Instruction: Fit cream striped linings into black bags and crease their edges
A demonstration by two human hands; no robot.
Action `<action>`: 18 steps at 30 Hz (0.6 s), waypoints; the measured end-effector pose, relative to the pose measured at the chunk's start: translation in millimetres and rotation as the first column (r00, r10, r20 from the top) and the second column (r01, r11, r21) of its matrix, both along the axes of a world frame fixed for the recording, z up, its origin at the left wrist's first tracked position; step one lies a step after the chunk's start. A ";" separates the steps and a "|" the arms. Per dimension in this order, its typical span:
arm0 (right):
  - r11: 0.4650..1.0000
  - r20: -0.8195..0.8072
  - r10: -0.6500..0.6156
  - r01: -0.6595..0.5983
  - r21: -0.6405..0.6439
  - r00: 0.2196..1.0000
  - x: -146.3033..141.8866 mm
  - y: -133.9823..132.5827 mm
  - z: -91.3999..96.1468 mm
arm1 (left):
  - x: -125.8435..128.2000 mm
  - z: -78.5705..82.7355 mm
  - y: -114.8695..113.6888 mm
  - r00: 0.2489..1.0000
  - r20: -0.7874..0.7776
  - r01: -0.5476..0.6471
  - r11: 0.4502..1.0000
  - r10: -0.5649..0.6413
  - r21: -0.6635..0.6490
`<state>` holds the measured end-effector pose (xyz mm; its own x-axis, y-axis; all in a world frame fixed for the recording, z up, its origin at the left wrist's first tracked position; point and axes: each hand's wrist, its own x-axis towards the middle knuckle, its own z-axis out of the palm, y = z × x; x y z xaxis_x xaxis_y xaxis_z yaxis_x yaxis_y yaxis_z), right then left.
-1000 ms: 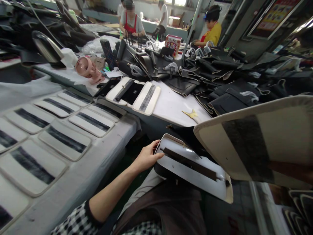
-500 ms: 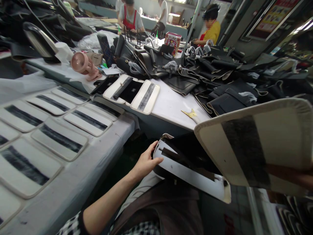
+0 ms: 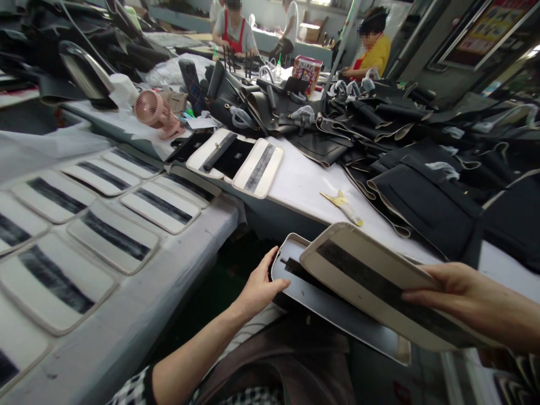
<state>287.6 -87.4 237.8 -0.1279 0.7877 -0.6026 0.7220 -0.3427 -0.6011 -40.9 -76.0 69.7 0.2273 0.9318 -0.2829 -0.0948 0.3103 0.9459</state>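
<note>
Just above the person's lap, covered by a brown apron [image 3: 291, 365], the left hand [image 3: 257, 284] holds a shallow pale shell [image 3: 327, 309] by its left end; the fingers are partly spread, curled around the outside of the wall, with the thumb over the rim. The right hand [image 3: 468, 292] has its fingers closed on the upper edge of a beige panel [image 3: 371, 287] with a dark band, the thumb lying flat upon its face. This panel is tilted and covers part of the shell; whether they touch, I cannot tell. To the left, similar striped panels [image 3: 113, 239] lie in rows on a grey bench [image 3: 185, 253]. Farther, a white bench [image 3: 299, 191] carries a small yellowish object [image 3: 341, 206], an opened striped piece [image 3: 257, 166], a pink fan [image 3: 149, 109], a kettle [image 3: 86, 73] and a heap of black pieces [image 3: 320, 149]. Behind stands a red patterned box [image 3: 307, 75]; beyond it, a person in a red apron [image 3: 233, 36] and another in yellow [image 3: 376, 55] are seated.
</note>
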 end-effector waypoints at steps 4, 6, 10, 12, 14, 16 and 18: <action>0.988 -0.101 0.074 -0.087 -0.131 0.992 -18.0 26.2 -14.8 | -0.7 -5.7 -0.1 1.000 0.008 0.011 1.000 -0.011 -0.005; 0.977 -0.154 0.102 -0.129 -0.171 0.983 -26.8 38.9 -24.9 | -1.1 -7.8 -0.6 1.000 0.006 0.011 1.000 -0.011 0.011; 0.959 -0.189 0.107 -0.152 -0.238 0.976 -37.3 57.7 -52.5 | -0.4 -2.6 -3.0 0.999 0.046 -0.003 1.000 0.003 -0.014; 0.951 -0.198 0.081 -0.134 -0.277 0.977 -37.5 63.8 -67.3 | 0.2 2.2 -3.7 0.997 0.071 0.001 0.999 0.002 -0.043; 0.940 -0.237 0.083 -0.155 -0.304 0.968 -35.6 69.2 -80.2 | 0.5 5.8 -3.6 0.997 0.083 -0.001 0.999 0.005 -0.053; 0.934 -0.274 0.107 -0.191 -0.302 0.956 -33.7 74.4 -90.4 | 0.3 7.1 -3.0 0.996 0.089 -0.006 0.999 0.010 -0.049; 0.925 -0.281 0.138 -0.225 -0.307 0.950 -32.9 79.2 -97.4 | 0.1 6.4 -2.5 0.995 0.100 -0.008 0.999 0.013 -0.049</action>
